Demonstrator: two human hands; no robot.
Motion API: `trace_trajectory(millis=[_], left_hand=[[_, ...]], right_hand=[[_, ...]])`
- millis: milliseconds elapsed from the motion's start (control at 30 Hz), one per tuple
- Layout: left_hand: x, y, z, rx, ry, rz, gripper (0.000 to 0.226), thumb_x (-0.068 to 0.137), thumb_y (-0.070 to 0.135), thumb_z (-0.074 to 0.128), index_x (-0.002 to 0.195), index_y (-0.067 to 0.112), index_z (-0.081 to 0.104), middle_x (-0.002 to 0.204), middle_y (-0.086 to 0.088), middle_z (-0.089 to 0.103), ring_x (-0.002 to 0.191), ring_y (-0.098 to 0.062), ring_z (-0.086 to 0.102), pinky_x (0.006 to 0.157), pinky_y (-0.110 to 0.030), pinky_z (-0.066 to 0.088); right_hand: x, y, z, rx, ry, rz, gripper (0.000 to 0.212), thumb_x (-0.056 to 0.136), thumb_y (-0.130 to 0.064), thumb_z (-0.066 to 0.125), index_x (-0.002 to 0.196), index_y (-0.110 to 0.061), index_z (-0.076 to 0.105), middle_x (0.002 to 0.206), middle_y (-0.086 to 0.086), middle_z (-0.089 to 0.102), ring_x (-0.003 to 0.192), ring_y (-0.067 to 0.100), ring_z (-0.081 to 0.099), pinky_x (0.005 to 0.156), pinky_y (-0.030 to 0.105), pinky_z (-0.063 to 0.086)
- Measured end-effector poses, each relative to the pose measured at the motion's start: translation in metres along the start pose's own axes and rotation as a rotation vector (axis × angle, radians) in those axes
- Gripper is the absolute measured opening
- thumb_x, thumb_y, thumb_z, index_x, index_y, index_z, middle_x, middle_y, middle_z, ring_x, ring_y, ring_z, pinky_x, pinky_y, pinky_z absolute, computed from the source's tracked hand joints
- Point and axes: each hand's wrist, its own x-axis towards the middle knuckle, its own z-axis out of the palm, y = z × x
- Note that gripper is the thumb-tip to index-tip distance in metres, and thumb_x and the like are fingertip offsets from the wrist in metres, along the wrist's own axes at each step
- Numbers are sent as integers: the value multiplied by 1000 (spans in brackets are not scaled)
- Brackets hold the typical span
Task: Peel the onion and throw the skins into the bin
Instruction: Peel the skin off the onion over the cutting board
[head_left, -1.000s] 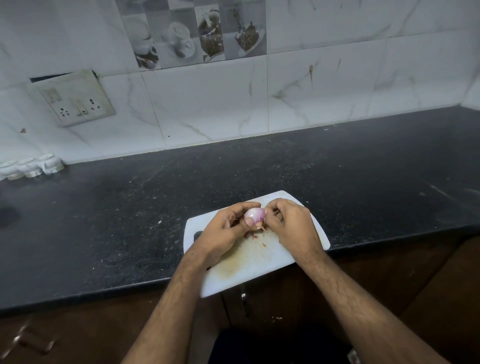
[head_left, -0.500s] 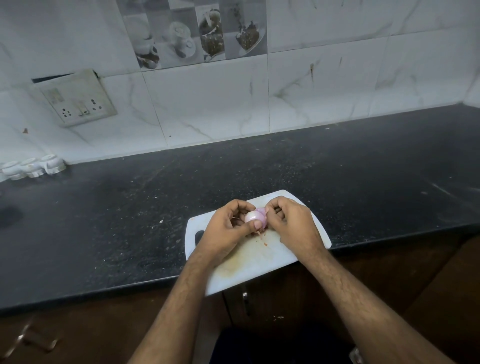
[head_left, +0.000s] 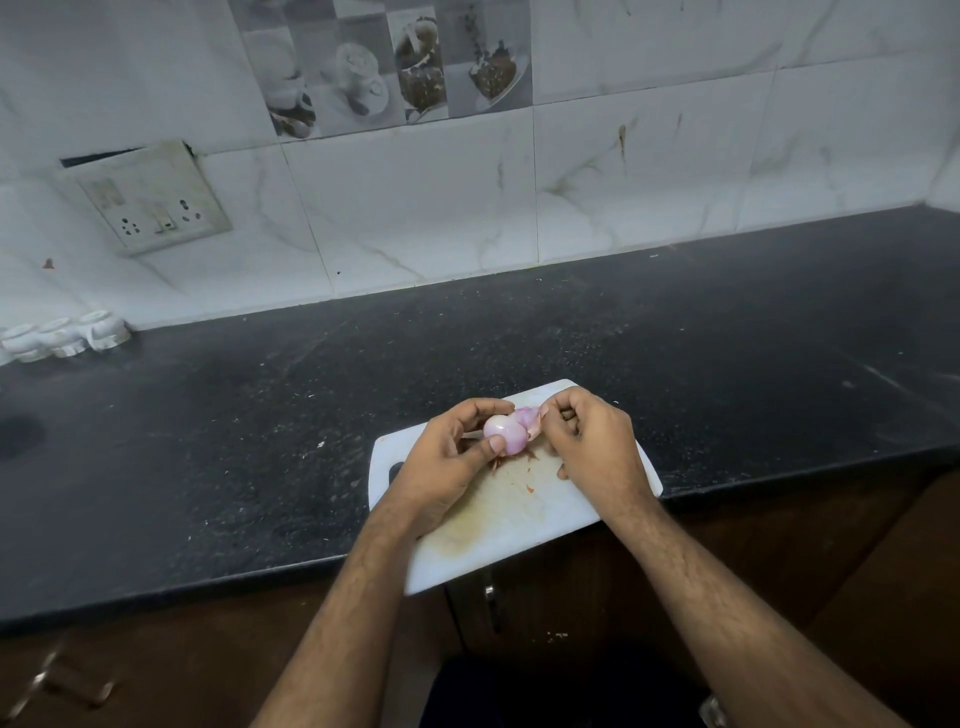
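A small pale-pink onion (head_left: 503, 433) is held just above a white cutting board (head_left: 511, 512) at the counter's front edge. My left hand (head_left: 447, 460) grips the onion, thumb pressed on its near side. My right hand (head_left: 592, 441) pinches a flap of pink skin (head_left: 529, 415) that stands off the onion's right side. Small skin scraps (head_left: 530, 457) lie on the board under the hands. No bin is in view.
The board overhangs the edge of a dark speckled counter (head_left: 260, 441). Small white jars (head_left: 67, 335) stand at the far left by the tiled wall. A socket plate (head_left: 150, 200) is on the wall. Brown cabinet doors (head_left: 156, 675) are below.
My right hand has pulled a flap of skin away to the right, baring more of the onion. The left hand has turned the onion a little.
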Motion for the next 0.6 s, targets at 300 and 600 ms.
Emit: trace_trajectory(millis=[300,600], left_hand=[[1,1,1,18,-25,-7,32,100,8,69,126,24,73,129,-3,73,124,-29,67,110,-51,54],[-2,5,6,-93,-62,-37,50,78,18,91,124,19,73,126,-10,75,113,-32,74,98,-40,59]], right_hand=[[5,2,1,-99,-71,-96,29,96,-51,60,100,-24,71,85,-12,70,77,2,64,70,24,52],[5,7,3,-137,-111,-92,18,97,-38,63,84,-26,66,69,-6,68,62,8,59,65,35,53]])
